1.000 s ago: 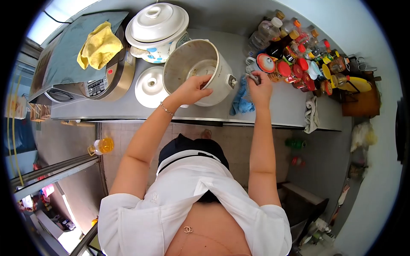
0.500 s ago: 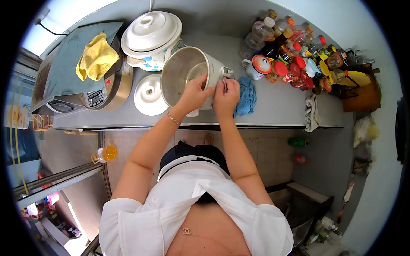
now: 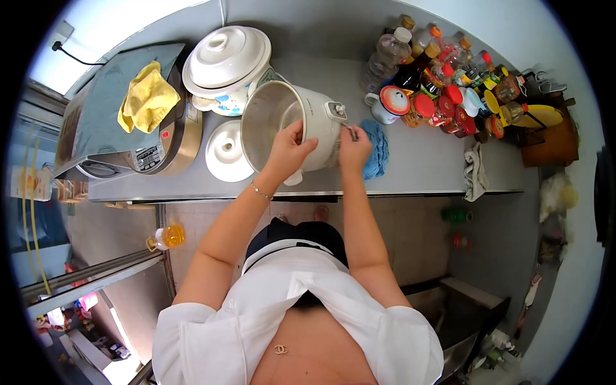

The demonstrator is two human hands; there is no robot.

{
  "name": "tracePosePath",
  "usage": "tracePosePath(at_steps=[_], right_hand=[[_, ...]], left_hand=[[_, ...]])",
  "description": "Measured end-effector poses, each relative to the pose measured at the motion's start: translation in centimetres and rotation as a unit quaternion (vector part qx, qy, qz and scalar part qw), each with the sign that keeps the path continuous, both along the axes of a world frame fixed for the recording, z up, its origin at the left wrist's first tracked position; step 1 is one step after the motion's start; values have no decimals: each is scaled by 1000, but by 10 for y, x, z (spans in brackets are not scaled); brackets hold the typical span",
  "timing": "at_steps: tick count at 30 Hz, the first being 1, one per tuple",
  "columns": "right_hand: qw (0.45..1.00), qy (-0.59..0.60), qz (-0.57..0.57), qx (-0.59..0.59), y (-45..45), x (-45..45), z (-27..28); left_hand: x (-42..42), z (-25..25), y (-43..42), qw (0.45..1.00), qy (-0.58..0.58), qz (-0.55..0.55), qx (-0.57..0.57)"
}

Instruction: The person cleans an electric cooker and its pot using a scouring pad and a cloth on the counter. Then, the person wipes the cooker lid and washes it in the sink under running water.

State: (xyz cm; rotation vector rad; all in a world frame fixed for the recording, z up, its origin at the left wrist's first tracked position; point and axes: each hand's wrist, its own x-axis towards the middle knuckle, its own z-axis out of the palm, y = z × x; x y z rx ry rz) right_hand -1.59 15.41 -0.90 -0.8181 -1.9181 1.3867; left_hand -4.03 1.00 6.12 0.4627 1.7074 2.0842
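Note:
An electric cooking pot (image 3: 324,119), white outside with a bare metal inside, lies tipped on the counter, its mouth facing left. My left hand (image 3: 290,151) grips its near rim, fingers inside the mouth and thumb outside. Close to the pot's outer wall, by its base, my right hand (image 3: 355,149) is closed around a small dark scouring pad (image 3: 353,133), mostly hidden by the fingers. A crumpled blue cloth (image 3: 376,151) lies just right of that hand. Left of the pot, a white lid (image 3: 228,153) rests knob up on the counter.
A lidded white ceramic pot (image 3: 228,61) stands behind the loose lid. Far left is a rice cooker (image 3: 173,144) under a grey cover with a yellow cloth (image 3: 149,96). Bottles and jars (image 3: 443,106) crowd the right, beside an enamel mug (image 3: 388,106). A grey rag (image 3: 475,172) hangs at the counter edge.
My right hand has shifted right, away from the left hand, along the pot's outside toward the blue cloth. The pot is turned slightly; my left hand keeps its hold on the rim.

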Motion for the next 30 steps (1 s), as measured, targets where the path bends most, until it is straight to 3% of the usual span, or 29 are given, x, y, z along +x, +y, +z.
tracePosePath(at_steps=[1, 4, 5, 9, 12, 18, 21, 24, 28, 30], right_hand=[[994, 13, 13, -107, 4, 3, -2], [987, 70, 60, 134, -11, 1, 17], [990, 69, 65, 103, -20, 3, 33], [998, -6, 8, -57, 12, -5, -22], [987, 92, 59, 116, -6, -1, 8], [998, 29, 10, 59, -9, -3, 16], [988, 110, 40, 103, -22, -1, 30], [996, 77, -7, -34, 1, -13, 8], [984, 99, 71, 126, -7, -5, 27], [992, 76, 55, 85, 0, -3, 21]], left_hand=[[5, 1, -1, 1000, -15, 7, 9], [1, -2, -4, 995, 43, 7, -85], [11, -5, -7, 998, 12, 5, -67], [4, -7, -6, 1000, -5, 4, -10], [-2, -7, -5, 1000, -27, -5, -8], [2, -5, -2, 1000, -17, 10, 8], [5, -13, -2, 1000, -9, -11, -16], [2, -10, -2, 1000, -1, -8, -14], [4, -8, -4, 1000, -2, -12, -24], [9, -11, -4, 1000, -16, -6, -19]])
